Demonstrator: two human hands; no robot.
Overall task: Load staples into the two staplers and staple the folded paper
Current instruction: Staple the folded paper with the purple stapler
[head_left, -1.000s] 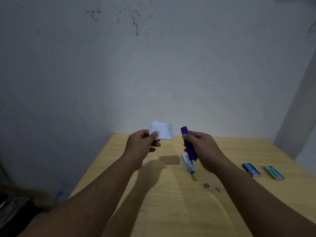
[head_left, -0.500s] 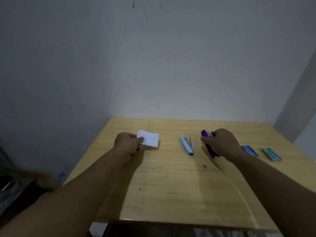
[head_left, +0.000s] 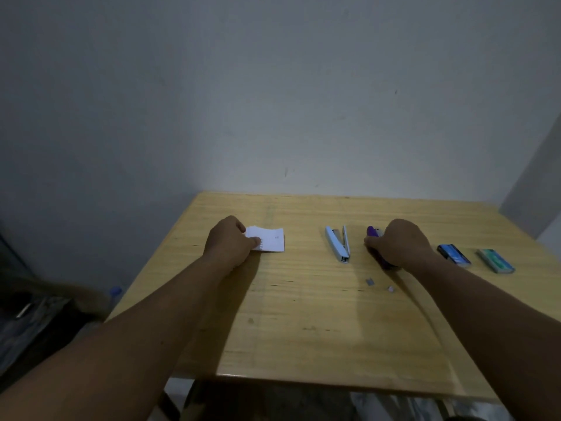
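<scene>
Just right of the pale blue stapler [head_left: 338, 243] lying open lengthwise on the wooden table [head_left: 318, 314], my right hand [head_left: 400, 243] grips the purple stapler [head_left: 372, 233], while my left hand [head_left: 229, 240] pinches the folded white paper [head_left: 270, 240] well to its left.

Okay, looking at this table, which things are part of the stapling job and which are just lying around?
Part of the job:
- white folded paper, under the left hand
- light blue stapler, lying open
- purple stapler, under the right hand
- blue staple box
- green staple box
- loose staple bits

Just lying about:
- clear bottle with blue cap, beside the wooden table
</scene>
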